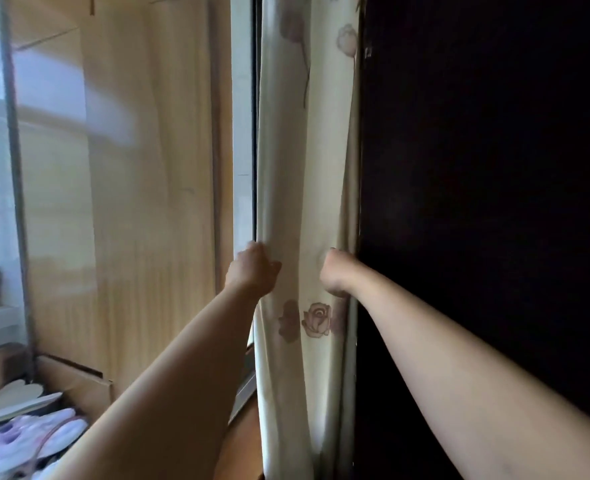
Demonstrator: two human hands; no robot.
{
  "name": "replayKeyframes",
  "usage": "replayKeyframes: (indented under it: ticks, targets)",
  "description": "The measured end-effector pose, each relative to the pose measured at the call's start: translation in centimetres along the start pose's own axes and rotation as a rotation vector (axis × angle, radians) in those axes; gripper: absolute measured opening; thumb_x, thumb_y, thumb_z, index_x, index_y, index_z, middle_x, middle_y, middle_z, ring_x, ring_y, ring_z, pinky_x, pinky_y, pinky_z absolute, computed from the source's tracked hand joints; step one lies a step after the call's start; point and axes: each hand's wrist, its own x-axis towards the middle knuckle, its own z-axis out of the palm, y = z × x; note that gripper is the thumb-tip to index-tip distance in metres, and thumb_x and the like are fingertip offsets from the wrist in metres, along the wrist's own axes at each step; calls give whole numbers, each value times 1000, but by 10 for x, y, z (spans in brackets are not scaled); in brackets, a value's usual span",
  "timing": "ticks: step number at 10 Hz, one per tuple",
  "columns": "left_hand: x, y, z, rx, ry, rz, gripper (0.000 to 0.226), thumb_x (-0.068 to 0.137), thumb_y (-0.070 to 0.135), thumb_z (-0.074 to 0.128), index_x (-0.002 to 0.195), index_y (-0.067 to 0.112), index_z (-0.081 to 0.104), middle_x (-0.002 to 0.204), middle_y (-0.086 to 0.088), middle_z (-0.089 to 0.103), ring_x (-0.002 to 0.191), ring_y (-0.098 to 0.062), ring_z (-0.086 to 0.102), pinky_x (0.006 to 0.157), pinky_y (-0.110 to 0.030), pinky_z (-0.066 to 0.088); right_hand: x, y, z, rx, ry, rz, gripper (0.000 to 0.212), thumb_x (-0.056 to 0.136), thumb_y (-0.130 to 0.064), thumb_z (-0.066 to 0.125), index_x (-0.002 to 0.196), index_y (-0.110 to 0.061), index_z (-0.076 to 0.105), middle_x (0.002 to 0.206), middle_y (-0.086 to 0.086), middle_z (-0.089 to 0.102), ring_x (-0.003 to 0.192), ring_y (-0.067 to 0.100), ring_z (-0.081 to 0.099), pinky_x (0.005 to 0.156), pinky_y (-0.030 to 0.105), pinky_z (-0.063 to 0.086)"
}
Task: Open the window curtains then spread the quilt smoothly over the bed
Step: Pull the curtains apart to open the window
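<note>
A cream curtain (304, 188) printed with pink roses hangs bunched in a narrow column beside the white window frame (242, 133). My left hand (253, 268) grips the curtain's left edge at about mid height. My right hand (335, 271) grips its right edge at the same height, fingers curled into the fabric against a dark surface (487, 202). Both arms are stretched forward. Neither the bed nor the quilt is in view.
Through the glass on the left lie a sunlit yellow wall (130, 202) and a grey pole (16, 188). An open cardboard box (78, 375) with pale shoes and insoles (26, 434) stands at the lower left. A wooden sill (245, 441) runs under the curtain.
</note>
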Motion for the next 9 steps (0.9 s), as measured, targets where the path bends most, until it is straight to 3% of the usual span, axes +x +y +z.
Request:
replayKeyframes:
  ticks: [1, 3, 5, 6, 7, 8, 9]
  targets:
    - [-17, 14, -21, -289, -84, -64, 36, 87, 22, 65, 111, 0, 50, 100, -17, 65, 88, -35, 69, 77, -41, 58, -25, -3, -19, -15, -26, -13, 34, 94, -2, 44, 125, 11, 48, 128, 26, 53, 119, 37, 52, 89, 36, 43]
    - [-69, 33, -50, -213, -131, -20, 51, 94, 26, 53, 135, -1, 40, 128, -14, 56, 114, -31, 55, 99, -37, 45, -73, -6, -44, 55, -46, -37, 36, 94, -1, 44, 128, 9, 47, 130, 24, 52, 120, 36, 52, 81, 31, 40]
    - [-117, 41, -79, -147, -58, -8, 26, 96, 22, 47, 111, 0, 48, 111, -19, 60, 96, -31, 56, 86, -35, 46, -121, -10, -63, 98, -58, -102, 37, 93, -2, 46, 129, 5, 49, 129, 23, 54, 119, 35, 53, 85, 33, 42]
    - [-142, 48, -94, -109, 5, -42, 37, 98, 18, 43, 130, 1, 45, 130, -19, 52, 117, -33, 51, 96, -35, 42, -145, -10, -69, 132, -49, -126, 43, 93, 2, 41, 135, 3, 43, 137, 21, 48, 126, 33, 48, 95, 34, 42]
    - [-186, 58, -113, -140, 58, -61, 27, 95, 11, 42, 115, -4, 52, 129, -26, 52, 117, -39, 51, 94, -38, 44, -172, -5, -74, 178, -28, -165, 53, 90, 5, 31, 142, -2, 35, 146, 15, 39, 133, 30, 40, 105, 31, 36]
    - [-219, 64, -124, -184, 104, -103, 23, 92, 7, 42, 103, -10, 52, 116, -31, 56, 104, -42, 55, 86, -40, 48, -196, 2, -80, 210, -5, -208, 35, 86, 5, 31, 113, -5, 51, 111, 9, 55, 104, 27, 54, 77, 27, 44]
    - [-253, 72, -133, -218, 165, -140, 24, 93, 7, 41, 107, -7, 54, 117, -27, 57, 104, -37, 56, 87, -36, 46, -218, 9, -87, 266, 22, -213, 24, 82, 6, 31, 68, -14, 30, 70, -1, 35, 59, 15, 34, 47, 24, 24]
